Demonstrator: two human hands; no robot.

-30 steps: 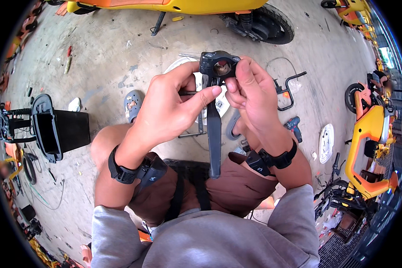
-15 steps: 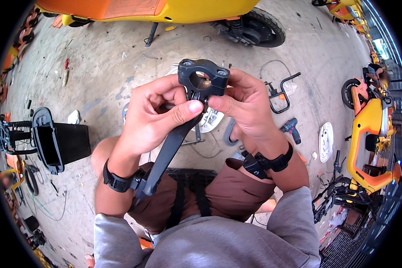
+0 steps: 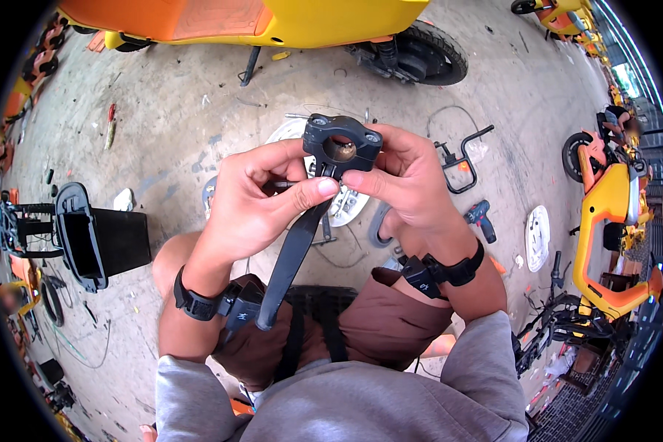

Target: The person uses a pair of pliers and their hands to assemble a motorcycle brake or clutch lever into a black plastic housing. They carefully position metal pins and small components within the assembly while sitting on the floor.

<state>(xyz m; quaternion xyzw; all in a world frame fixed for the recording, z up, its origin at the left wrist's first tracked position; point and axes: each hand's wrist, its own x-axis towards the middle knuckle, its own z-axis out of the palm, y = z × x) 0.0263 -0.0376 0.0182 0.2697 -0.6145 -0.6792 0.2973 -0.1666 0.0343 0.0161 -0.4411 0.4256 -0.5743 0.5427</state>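
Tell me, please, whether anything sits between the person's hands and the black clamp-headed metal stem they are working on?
Nothing visible does: the left hand and right hand both grip the black clamp-headed metal stem directly, fingertips at its ring-shaped head.

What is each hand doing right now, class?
Left hand: closed on the black clamp bracket and its long arm.
Right hand: closed on the same bracket's clamp head.

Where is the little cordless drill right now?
In the head view, the drill lies on the concrete floor, just beyond the right hand.
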